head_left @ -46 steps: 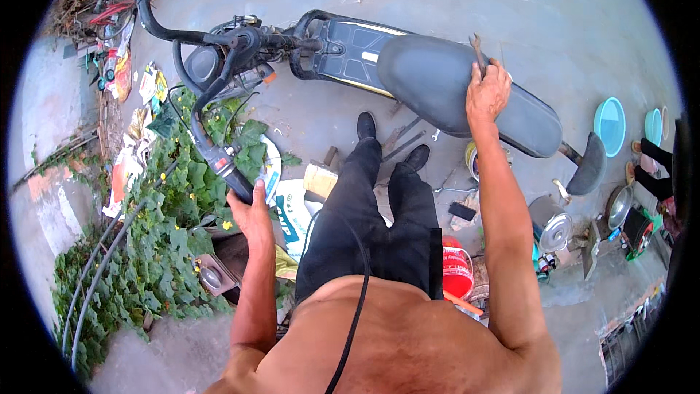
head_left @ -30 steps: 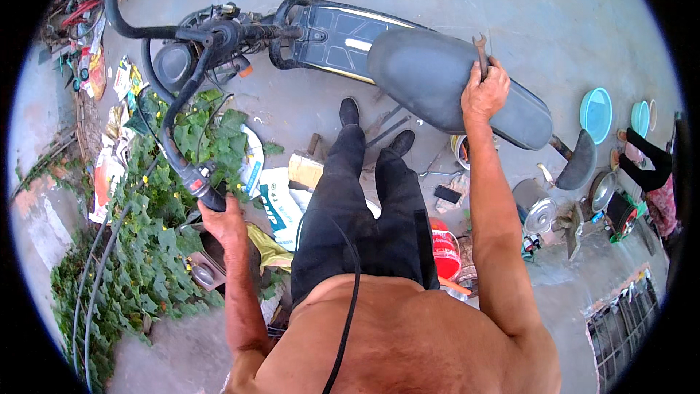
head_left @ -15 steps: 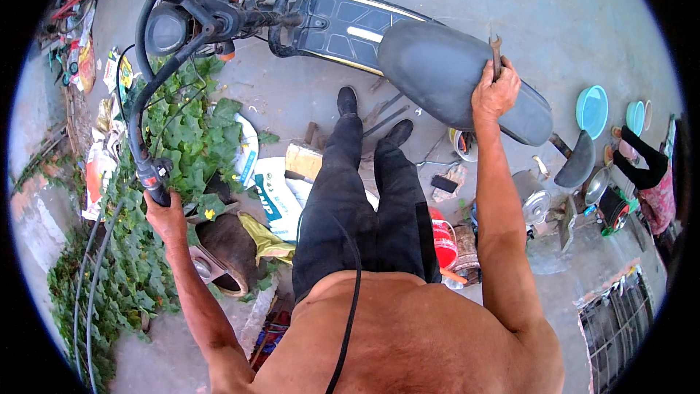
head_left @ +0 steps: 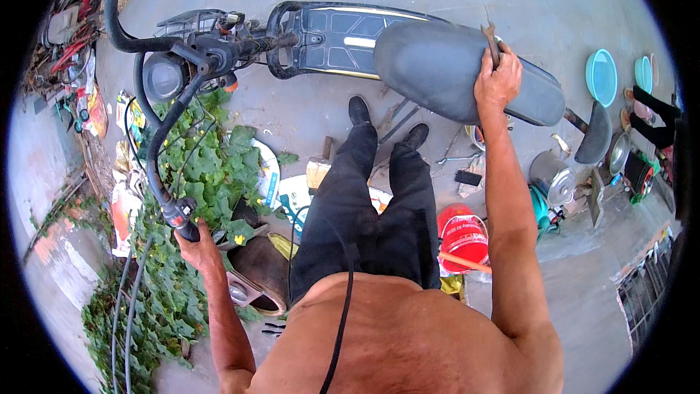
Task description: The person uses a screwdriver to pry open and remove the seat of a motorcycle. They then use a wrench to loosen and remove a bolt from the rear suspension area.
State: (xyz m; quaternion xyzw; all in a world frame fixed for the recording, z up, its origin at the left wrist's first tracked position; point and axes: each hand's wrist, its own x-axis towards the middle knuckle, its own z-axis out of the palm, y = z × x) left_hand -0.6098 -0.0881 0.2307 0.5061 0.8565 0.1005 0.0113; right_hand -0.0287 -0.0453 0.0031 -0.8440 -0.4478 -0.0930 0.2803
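An electric scooter stands crosswise in front of me, its handlebar (head_left: 151, 153) to the left and its dark seat (head_left: 419, 66) to the right. My left hand (head_left: 202, 254) is wrapped round the black grip (head_left: 189, 231) at the handlebar's near end. Over the seat's far part, my right hand (head_left: 499, 82) is closed on an open-end wrench (head_left: 489, 32), whose jaw points away from me. That hand rests on or just above the seat; I cannot tell which. Between seat and handlebar lies the ribbed footboard (head_left: 321, 40).
Leafy vines (head_left: 157, 299) spread below the handlebar. Right of my legs are a red bucket (head_left: 464, 237), a phone-like black slab (head_left: 468, 177) and a metal pot (head_left: 552, 177). Turquoise basins (head_left: 602, 77) and another person's legs (head_left: 652, 118) show at far right.
The handlebar's near grip, with my left hand on it, appears closer to my body. My right hand keeps the wrench at the seat. The whole view has shifted somewhat.
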